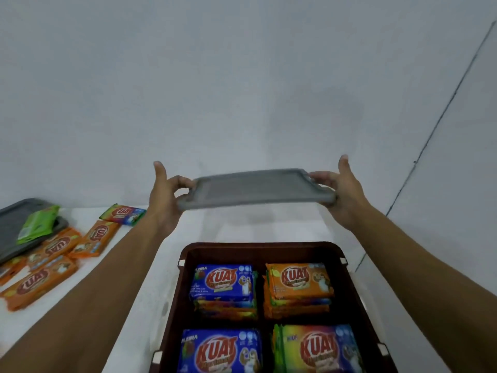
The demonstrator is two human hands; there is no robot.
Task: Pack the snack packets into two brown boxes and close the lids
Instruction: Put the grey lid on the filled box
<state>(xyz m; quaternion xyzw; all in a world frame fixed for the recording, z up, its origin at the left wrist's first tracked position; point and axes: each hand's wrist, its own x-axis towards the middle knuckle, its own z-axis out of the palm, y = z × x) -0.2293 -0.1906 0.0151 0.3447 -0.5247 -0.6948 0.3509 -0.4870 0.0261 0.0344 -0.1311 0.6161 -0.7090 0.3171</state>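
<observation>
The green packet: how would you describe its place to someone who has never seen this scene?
From the brown box at the bottom, look far left across the white table to the grey lid lying flat at the picture's edge. The green packet lies on that lid. It alone is plain green; its loose neighbours are orange packets and one rainbow packet.

grey lid: smeared by motion between the hands, so its surface pattern is unreadable
left hand, right hand: some fingers hidden behind the lid's ends
brown box: below the hands, near end cut off by the bottom edge
blue packet, rainbow packet: lower parts cut off
stacked packets: only edges show; count unclear
second lid: left of the left hand, cut by the frame, partly under a green packet
packet small print: too small
</observation>
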